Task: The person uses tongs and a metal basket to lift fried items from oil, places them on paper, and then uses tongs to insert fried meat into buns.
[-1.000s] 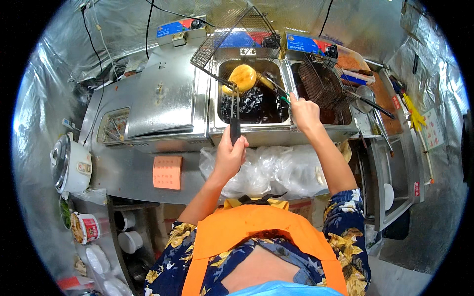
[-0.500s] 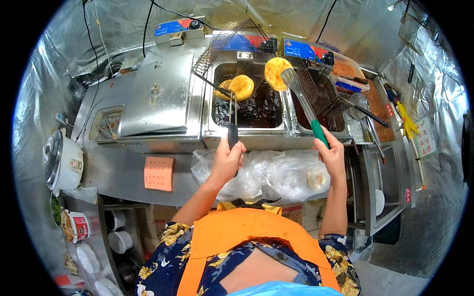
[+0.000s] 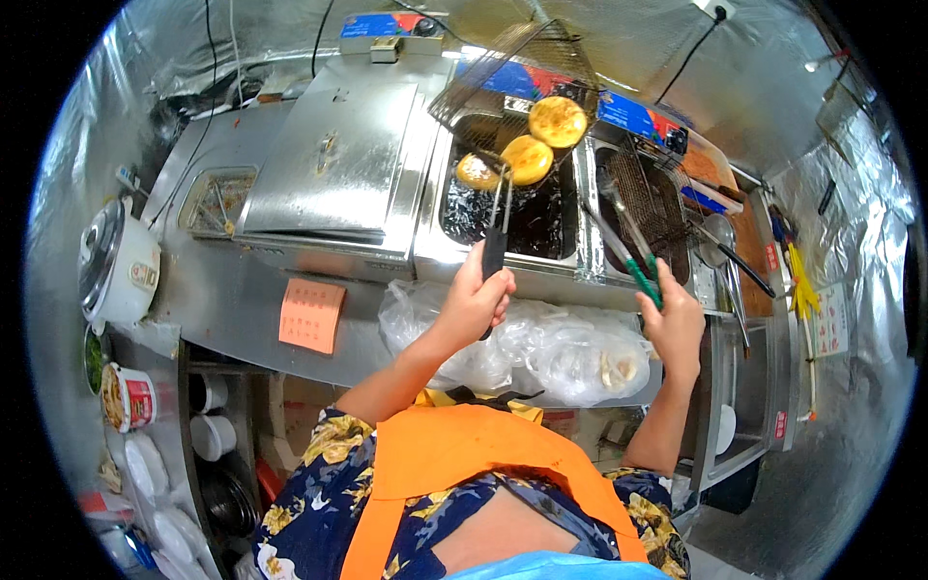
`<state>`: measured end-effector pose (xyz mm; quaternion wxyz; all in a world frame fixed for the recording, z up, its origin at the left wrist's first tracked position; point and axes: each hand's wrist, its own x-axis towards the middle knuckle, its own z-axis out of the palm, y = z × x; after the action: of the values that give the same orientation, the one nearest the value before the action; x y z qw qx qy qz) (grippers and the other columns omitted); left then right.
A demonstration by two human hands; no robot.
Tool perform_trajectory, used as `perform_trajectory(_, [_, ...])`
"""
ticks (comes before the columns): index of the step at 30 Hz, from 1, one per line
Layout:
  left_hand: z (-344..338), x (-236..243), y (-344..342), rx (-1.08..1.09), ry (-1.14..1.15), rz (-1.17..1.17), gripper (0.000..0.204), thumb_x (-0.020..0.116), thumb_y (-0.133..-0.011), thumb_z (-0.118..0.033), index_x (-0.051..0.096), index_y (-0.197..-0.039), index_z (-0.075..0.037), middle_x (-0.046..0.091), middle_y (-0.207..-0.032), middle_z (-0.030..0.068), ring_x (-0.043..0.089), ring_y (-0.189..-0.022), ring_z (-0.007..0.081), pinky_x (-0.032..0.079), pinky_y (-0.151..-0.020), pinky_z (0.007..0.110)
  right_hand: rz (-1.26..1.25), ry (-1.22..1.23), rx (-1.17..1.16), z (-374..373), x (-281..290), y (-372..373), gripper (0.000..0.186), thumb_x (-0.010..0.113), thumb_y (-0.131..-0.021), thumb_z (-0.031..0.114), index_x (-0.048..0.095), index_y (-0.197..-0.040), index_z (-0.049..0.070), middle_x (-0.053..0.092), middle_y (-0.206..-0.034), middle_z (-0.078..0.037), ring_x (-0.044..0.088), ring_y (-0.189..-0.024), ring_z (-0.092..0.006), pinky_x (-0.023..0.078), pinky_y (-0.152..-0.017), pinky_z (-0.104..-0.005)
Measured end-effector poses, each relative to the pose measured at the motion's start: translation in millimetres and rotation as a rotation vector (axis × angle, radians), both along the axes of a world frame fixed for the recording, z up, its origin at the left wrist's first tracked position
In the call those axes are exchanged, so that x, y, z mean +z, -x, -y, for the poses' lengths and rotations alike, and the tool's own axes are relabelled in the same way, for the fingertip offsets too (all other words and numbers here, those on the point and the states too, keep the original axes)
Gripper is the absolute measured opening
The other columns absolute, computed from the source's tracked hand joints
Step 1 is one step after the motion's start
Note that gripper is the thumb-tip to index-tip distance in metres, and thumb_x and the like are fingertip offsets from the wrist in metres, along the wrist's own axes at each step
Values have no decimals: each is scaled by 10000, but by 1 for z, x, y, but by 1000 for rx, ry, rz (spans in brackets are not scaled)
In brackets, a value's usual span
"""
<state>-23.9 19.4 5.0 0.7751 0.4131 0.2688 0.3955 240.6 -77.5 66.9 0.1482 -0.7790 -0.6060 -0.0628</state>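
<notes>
My left hand (image 3: 478, 298) is wrapped round the black handle of a wire fry basket (image 3: 517, 72), which is tilted over the left vat of dark oil (image 3: 512, 215). Golden round flatbreads are in the basket: one flatbread (image 3: 559, 122) at the far side, another flatbread (image 3: 527, 159) overlapping it, and a third flatbread (image 3: 476, 172) by the handle, partly hidden. In my right hand (image 3: 674, 324) are metal tongs (image 3: 630, 232) with green grips. Their arms are apart, with nothing between them, over the right vat.
A second wire basket (image 3: 652, 198) sits in the right vat. Clear plastic bags (image 3: 541, 343) lie along the near counter edge. To the left are a metal lid (image 3: 329, 159), an orange note pad (image 3: 312, 316) and a white rice cooker (image 3: 121, 261). A ladle (image 3: 715, 237) rests at the right.
The flatbread held in the tongs has been let go into the basket with the others. The tongs have opened and moved right and nearer me. My view has shifted slightly.
</notes>
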Motion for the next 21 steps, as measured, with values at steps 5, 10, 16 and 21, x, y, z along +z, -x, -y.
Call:
perform_trajectory(5, [-2,7,-7,-7,-1,34,380,434,-936,-62,296,-1289,-85,493,-809,34,423,-502,61,374,-421,214,352,83,233,-79,-49,35,543,671,-780,156,495,-1291,106,579,-824,-117,636,-695,-272,513,-569,-385])
perform_trajectory(10, [3,12,-8,-14,33,37,340,456,-933,-68,320,-1244,-88,501,-811,28,418,-508,59,367,-424,214,467,-29,309,-152,-83,56,323,545,-807,53,562,-1129,45,577,-772,-105,641,-667,-253,525,-533,-359])
perform_trajectory(16, [5,6,0,70,41,50,287,470,-934,-70,351,-1194,-100,507,-812,30,404,-496,55,360,-415,212,191,15,305,-133,-75,38,426,627,-794,148,575,-1215,99,640,-748,-141,641,-630,-287,501,-548,-384])
perform_trajectory(21, [0,6,5,141,59,25,187,469,-931,-64,384,-1093,-105,500,-809,28,402,-511,46,358,-414,205,-877,170,67,-69,-80,-10,494,697,-780,187,586,-1241,52,658,-741,-62,575,-556,-128,451,-498,-302])
